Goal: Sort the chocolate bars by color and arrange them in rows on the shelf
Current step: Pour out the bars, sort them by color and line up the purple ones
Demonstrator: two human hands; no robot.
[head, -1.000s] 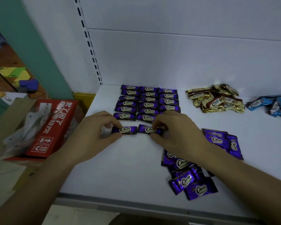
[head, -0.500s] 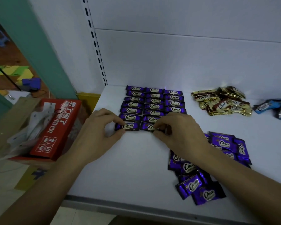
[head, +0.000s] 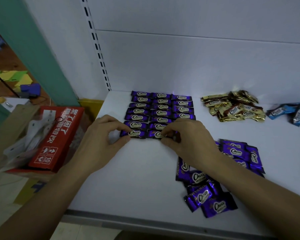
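Purple Choco bars lie in neat rows [head: 161,108] at the back left of the white shelf [head: 128,179]. My left hand [head: 100,142] pinches a purple bar [head: 134,133] at the front of the left column. My right hand [head: 189,141] pinches another purple bar [head: 155,134] beside it, in the middle column. A loose pile of purple bars [head: 208,198] lies near the shelf's front edge under my right forearm, with more purple bars [head: 239,153] to its right. Gold bars [head: 232,108] form a heap at the back, and blue bars [head: 291,113] lie at the far right.
A red cardboard box [head: 54,139] holding white plastic pieces sits left of the shelf. A slotted upright [head: 97,49] runs up the back wall at the shelf's left corner. The shelf's grey front lip [head: 128,220] is close to my forearms.
Both hands have pushed their purple bars back until they sit against the front of the arranged rows. The camera has shifted a little.
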